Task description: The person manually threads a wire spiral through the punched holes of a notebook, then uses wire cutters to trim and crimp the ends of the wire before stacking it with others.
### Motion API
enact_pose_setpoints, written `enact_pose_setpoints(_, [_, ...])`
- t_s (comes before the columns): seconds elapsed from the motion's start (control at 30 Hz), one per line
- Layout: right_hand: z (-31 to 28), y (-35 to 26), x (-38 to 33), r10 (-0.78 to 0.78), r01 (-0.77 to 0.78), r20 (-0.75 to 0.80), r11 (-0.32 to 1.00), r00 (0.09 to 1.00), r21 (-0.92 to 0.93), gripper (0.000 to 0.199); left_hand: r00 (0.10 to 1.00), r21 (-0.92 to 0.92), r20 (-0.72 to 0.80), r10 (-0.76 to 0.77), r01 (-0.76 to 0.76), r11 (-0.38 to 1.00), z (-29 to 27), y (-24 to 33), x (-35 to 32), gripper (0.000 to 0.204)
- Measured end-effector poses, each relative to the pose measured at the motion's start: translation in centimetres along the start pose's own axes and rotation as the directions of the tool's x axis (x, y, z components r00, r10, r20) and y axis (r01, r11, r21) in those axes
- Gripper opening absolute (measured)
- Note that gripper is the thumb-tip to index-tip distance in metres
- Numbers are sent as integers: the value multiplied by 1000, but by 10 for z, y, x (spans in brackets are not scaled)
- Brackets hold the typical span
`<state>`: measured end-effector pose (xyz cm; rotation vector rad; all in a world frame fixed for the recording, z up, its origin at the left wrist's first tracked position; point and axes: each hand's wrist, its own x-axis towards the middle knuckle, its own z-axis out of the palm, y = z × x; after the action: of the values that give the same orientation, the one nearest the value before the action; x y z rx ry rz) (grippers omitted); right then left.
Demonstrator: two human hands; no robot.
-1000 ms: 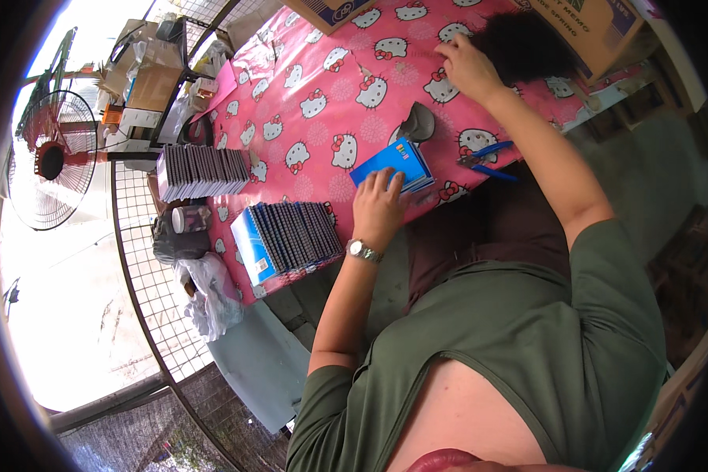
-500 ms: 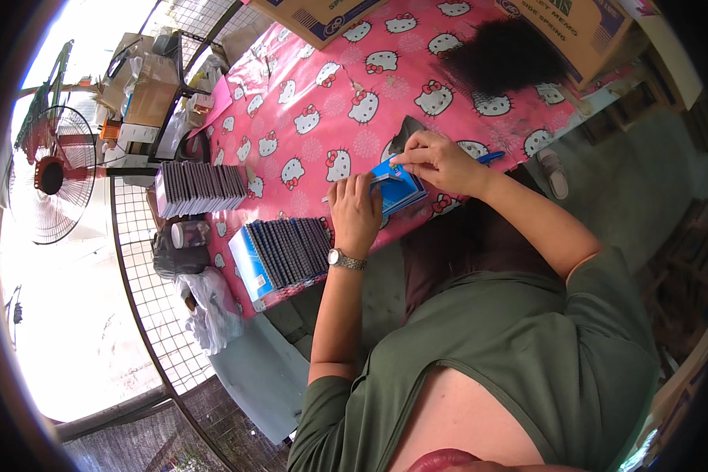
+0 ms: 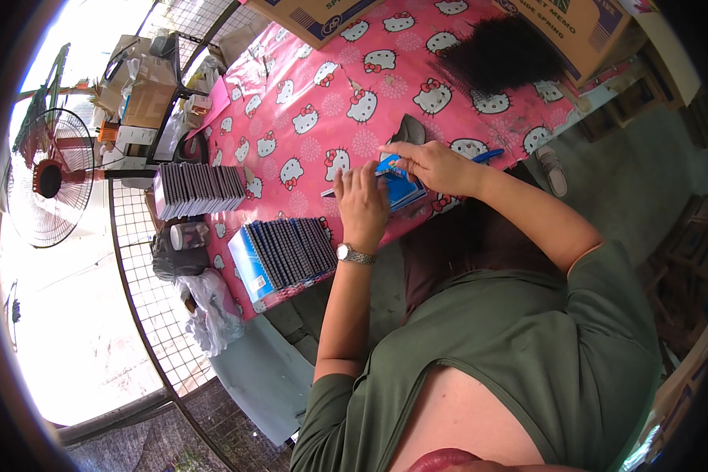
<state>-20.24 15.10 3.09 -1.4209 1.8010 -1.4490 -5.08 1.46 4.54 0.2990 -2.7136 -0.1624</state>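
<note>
A small blue-covered notebook (image 3: 401, 191), with what looks like more under it, lies at the table's near edge between my hands. My left hand (image 3: 363, 206), a watch on its wrist, has its fingers together and bent over the notebook's left edge. A thin dark strip, perhaps a binding coil, runs out past these fingers. My right hand (image 3: 442, 167) reaches over the top of the notebook, thumb and fingers closed near that edge; what they pinch is too small to make out. A dark grey piece (image 3: 409, 130) lies just beyond, and a blue pen (image 3: 488, 156) to the right.
Two rows of spiral-bound notebooks stand on the left, one blue (image 3: 283, 253) and one purplish (image 3: 200, 189). A heap of black coils (image 3: 511, 55) lies at the far right before a cardboard box (image 3: 578, 35). Another box (image 3: 316, 20) stands at the back. A fan (image 3: 49, 178) is far left.
My left hand has shifted slightly right and down. My right index finger now stretches farther left across the notebook's top. The pale strip between the hands now looks dark.
</note>
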Motion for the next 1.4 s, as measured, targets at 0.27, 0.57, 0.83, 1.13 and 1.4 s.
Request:
enact_pose_setpoints(0.27, [-6, -31, -6, 108, -100, 87, 991, 990, -89, 27, 994, -62, 96, 58, -52, 997, -4, 7, -4, 28])
enact_pose_setpoints(0.57, [-2, 69, 38, 145, 101, 209, 533, 967, -840, 46, 985, -151, 164, 49, -24, 988, -6, -6, -5, 19])
enact_pose_setpoints(0.83, [-33, 34, 44, 111, -228, 386, 935, 916, 272, 32, 990, -104, 23, -137, 138, 985, -1, -7, -17, 33])
enact_pose_setpoints(1.13, [-47, 16, 5, 15, -253, 493, 872, 870, 420, 39, 998, -69, 49, -46, 49, 996, 6, 4, -7, 30])
enact_pose_setpoints(1.4, [-52, 16, 25, 149, -412, 504, 785, 851, 463, 51, 999, -113, 36, -31, 35, 993, 4, 2, -8, 35])
